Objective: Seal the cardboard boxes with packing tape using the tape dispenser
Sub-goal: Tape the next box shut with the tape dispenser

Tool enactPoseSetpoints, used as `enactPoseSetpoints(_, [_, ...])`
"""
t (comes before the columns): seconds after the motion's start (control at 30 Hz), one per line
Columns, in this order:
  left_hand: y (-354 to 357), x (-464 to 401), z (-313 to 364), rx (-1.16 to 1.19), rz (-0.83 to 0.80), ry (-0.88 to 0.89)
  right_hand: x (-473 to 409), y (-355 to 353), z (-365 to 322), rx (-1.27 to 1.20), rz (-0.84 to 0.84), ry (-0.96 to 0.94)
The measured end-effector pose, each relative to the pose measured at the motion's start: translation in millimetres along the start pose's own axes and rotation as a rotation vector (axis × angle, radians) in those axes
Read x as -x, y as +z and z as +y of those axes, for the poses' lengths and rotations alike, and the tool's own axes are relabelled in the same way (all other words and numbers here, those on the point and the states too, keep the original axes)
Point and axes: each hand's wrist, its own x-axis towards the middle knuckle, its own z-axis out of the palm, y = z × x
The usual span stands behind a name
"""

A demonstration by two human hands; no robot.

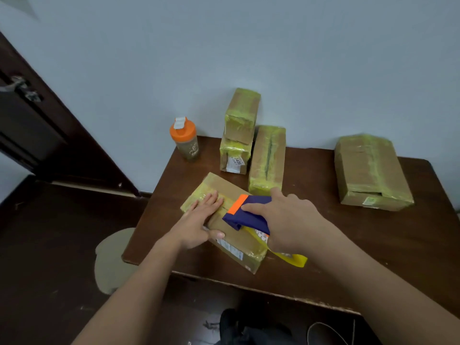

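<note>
Five cardboard boxes lie on a dark brown worktop (323, 245) set against a pale wall. Nearest the front edge, the box being sealed (224, 230) lies at an angle, partly wrapped in yellowish tape. The left hand (199, 222) rests flat on its top, fingers (211, 200) straight and close together, thumb pressed against the box's near side. The right hand (288, 220) grips the tape dispenser (249, 212), a navy body with an orange front edge, held over the box's right half; the index finger lies extended along the navy body, the other fingers wrap round it. A yellow strip of tape (293, 258) trails from beneath this hand toward the worktop's front. Behind, two small taped boxes (239, 135) stand stacked, a long taped box (267, 160) beside them; a larger taped box (371, 170) lies well apart at right. An orange-lidded bottle (185, 139) stands at the rear left corner.
</note>
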Motion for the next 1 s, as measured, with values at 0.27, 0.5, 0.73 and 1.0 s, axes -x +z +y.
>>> enactPoseSetpoints(0.27, [3.1,0.8,7.8,0.003,-0.012,-0.041,20.0,11.7,21.7,-0.013,0.018,-0.041])
enactPoseSetpoints(0.5, [4.1,0.8,16.4,-0.147,-0.059,-0.08,19.0,22.0,20.9,-0.025,0.039,-0.034])
enactPoseSetpoints(0.73, [13.7,10.1,37.1,-0.106,-0.066,-0.06,17.9,23.8,20.4,-0.012,0.036,-0.042])
enactPoseSetpoints(1.0, [27.2,11.4,41.0,-0.15,-0.051,-0.067,12.8,20.3,18.0,0.007,-0.014,-0.029])
